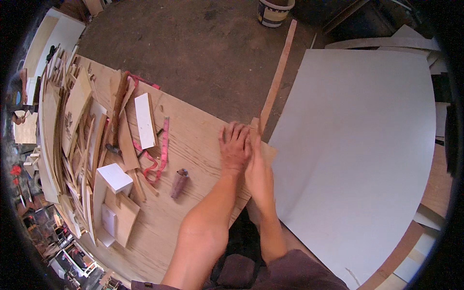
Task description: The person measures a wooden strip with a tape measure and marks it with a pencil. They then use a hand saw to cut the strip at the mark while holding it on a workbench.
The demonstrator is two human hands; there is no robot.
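Observation:
At the right edge of the plywood table (203,145), my left hand (236,149) lies palm down with its fingers slightly spread. My right hand (257,166) is side by side with it, edge-on and closed, its grip mostly hidden. A thin dark upright thing (260,118) rises just past its fingertips; its kind is unclear. Beyond both hands a long narrow wooden strip (280,75) sticks out past the table edge over the floor. A small wood piece (253,123) shows by my fingers.
A pink measuring tape (165,142), a white-faced block (144,121), a hammer (116,121) and a brownish cylinder (179,183) lie left of my hands. Offcuts (77,111) pile up at far left. A large white panel (357,145) stands right; a bucket (273,14) is on the floor.

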